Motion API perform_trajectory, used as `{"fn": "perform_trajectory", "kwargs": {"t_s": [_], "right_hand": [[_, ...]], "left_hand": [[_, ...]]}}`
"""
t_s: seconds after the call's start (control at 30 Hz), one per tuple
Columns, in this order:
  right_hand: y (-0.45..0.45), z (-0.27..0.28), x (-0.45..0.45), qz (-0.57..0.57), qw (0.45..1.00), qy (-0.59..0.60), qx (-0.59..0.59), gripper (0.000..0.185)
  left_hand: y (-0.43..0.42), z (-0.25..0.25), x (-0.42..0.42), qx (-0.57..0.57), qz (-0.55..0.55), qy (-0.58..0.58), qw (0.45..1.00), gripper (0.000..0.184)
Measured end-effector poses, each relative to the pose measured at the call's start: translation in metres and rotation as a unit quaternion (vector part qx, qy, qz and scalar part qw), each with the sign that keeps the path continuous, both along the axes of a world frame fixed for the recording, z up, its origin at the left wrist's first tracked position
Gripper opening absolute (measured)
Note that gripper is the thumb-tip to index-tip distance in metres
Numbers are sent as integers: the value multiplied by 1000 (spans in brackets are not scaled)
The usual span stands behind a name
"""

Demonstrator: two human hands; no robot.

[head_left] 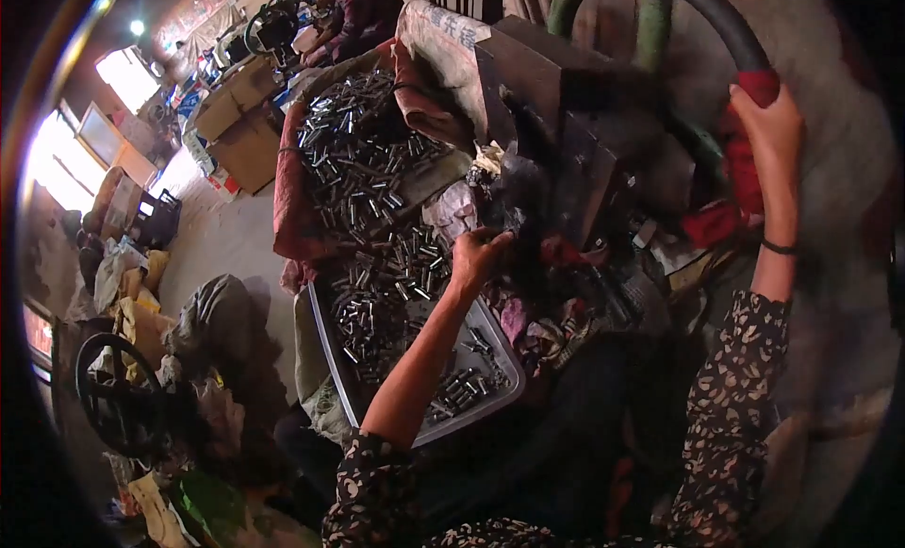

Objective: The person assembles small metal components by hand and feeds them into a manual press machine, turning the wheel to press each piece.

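Right hand (775, 124) holds a dark, red-wrapped wheel (724, 18); left hand (478, 256) pinches narrowly.

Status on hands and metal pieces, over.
Right hand gripping red wrap. Left hand pinched at machine; hold unclear. Metal pieces heaped; left forearm crossing tray.

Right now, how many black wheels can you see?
2: a lower-left wheel and an upper-left wheel near the other person. The right hand grips a curved bar, possibly part of a third; more may be hidden.
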State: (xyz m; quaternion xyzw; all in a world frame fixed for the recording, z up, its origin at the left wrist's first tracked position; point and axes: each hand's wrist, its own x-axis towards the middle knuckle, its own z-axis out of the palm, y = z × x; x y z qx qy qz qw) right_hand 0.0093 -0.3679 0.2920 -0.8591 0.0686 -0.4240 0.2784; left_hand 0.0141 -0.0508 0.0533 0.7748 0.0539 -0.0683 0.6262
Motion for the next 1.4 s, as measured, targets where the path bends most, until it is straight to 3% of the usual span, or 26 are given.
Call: {"fn": "perform_trajectory", "kwargs": {"t_s": [0.07, 0.13, 0.17, 0.23, 0.37, 0.43, 0.5, 0.53, 0.57, 0.6, 0.63, 0.7, 0.77, 0.8, 0.87, 0.9, 0.93, 1.0, 1.03, 1.07, 1.1, 1.13, 1.17, 1.27, 1.33, 1.4], "right_hand": [[-8, -23, 1, 43, 998, -32, 36, 34], [-9, -53, -10, 10, 993, -107, 55, 40], [-8, -74, -13, 14, 993, -103, 58, 40], [1, -103, -19, -73, 969, -236, -18, 50], [4, -75, -33, -52, 985, -160, -42, 54], [22, -63, -44, -36, 978, -176, -104, 46], [66, -63, -74, -20, 948, -248, -198, 44], [99, -72, -93, 51, 961, -201, -180, 37], [121, -84, -109, 239, 958, -78, -137, 34], [142, -109, -109, 379, 899, -89, -200, 29], [170, -130, -116, 420, 887, -21, -189, 24], [213, -186, -120, 486, 835, 146, -213, 12], [245, -241, -119, 505, 806, 145, -273, 12], [253, -267, -122, 508, 804, 145, -273, 12], [263, -303, -129, 425, 835, -10, -350, 11], [264, -297, -127, 476, 794, 129, -355, 13], [265, -296, -125, 478, 793, 128, -355, 13], [264, -295, -119, 472, 795, 166, -343, 10], [261, -292, -112, 495, 807, 166, -274, 7], [259, -289, -105, 496, 807, 167, -274, 7], [257, -281, -99, 494, 844, 179, -109, 8], [254, -274, -93, 477, 857, 186, 59, 10], [249, -267, -85, 477, 857, 185, 60, 10], [228, -261, -69, 432, 887, 130, 102, 18], [224, -260, -66, 438, 858, 147, 226, 18], [223, -263, -67, 439, 841, 174, 265, 19]], "left_hand": [[0, -1, -1, -19, 0, 17, 1000, 33], [2, -5, -2, -135, -11, 8, 991, 30], [4, -5, -1, -133, -27, 11, 991, 29], [2, 0, -5, -133, -17, 18, 991, 29], [-4, -6, -6, -136, 3, 3, 991, 29], [-1, -11, -2, -59, 19, -35, 997, 29], [9, -15, -6, -89, 42, -20, 995, 29], [14, -14, -9, -120, 59, -7, 991, 30], [22, -4, -20, -197, 71, 39, 977, 30], [36, -1, -29, -262, 69, 62, 961, 31], [52, -4, -38, -313, 63, 85, 944, 30], [79, -4, -62, -365, 60, 107, 923, 30], [99, 6, -90, -472, 120, 152, 860, 31], [109, 4, -101, -472, 123, 151, 860, 31], [126, 2, -120, -465, 122, 142, 865, 29], [133, 2, -126, -425, 103, 138, 888, 23], [138, -1, -127, -426, 105, 137, 888, 23], [142, -7, -127, -254, 71, 120, 957, 18], [137, 0, -128, -159, 77, 123, 977, 16], [135, -6, -124, -159, 77, 123, 977, 16], [135, -17, -118, -3, 34, 78, 996, 18], [130, -18, -114, 154, -11, 30, 988, 19], [121, -21, -112, 244, 5, -55, 968, 19], [98, -19, -100, 347, -20, -87, 934, 20], [84, -20, -97, 346, -57, -85, 933, 19], [71, -23, -98, 428, -121, -145, 884, 20]]}}
